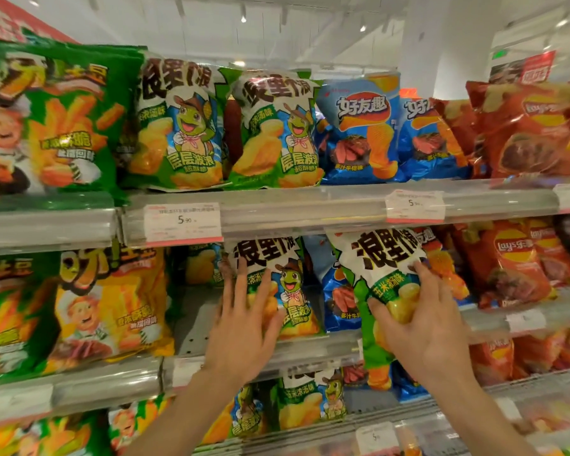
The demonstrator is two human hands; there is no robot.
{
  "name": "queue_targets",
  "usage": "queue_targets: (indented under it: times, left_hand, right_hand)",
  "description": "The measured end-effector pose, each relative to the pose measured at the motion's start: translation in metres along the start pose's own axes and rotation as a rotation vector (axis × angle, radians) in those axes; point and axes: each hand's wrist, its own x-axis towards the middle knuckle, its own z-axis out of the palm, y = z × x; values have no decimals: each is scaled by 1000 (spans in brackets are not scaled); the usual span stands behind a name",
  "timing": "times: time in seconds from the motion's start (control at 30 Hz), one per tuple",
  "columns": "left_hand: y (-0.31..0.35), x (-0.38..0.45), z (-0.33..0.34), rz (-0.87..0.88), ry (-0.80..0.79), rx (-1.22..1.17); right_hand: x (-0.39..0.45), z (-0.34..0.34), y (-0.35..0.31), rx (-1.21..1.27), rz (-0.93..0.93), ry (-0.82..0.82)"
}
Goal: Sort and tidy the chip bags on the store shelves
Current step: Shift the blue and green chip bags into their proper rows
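A green and white chip bag with a cartoon turtle [287, 284] stands on the middle shelf [310, 352]. My left hand [244, 327] lies flat against its front, fingers spread and straight. A second bag of the same kind [385, 258] is tilted in front of the shelf to the right. My right hand [425, 324] grips its lower half, thumb on the front and fingers round its right side. Behind it stands a blue chip bag [336, 301].
The upper shelf [310, 205] holds green fries bags [46, 116], two turtle bags [178, 123], blue bags [359, 130] and red bags [527, 133]. Yellow bags [112, 304] stand left on the middle shelf, red bags [507, 264] right. A gap [195, 311] shows beside my left hand.
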Motion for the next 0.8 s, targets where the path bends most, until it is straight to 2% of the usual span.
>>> queue_targets:
  times: [0.27, 0.43, 0.8]
  left_hand:
    - [17, 6, 5, -12, -68, -88]
    - [6, 2, -11, 53, -82, -163]
    - [-89, -23, -70, 208, 304, 132]
  right_hand:
    - [-10, 7, -20, -14, -15, -3]
    - [-18, 14, -40, 2, -58, -7]
    - [-55, 63, -134, 13, -142, 4]
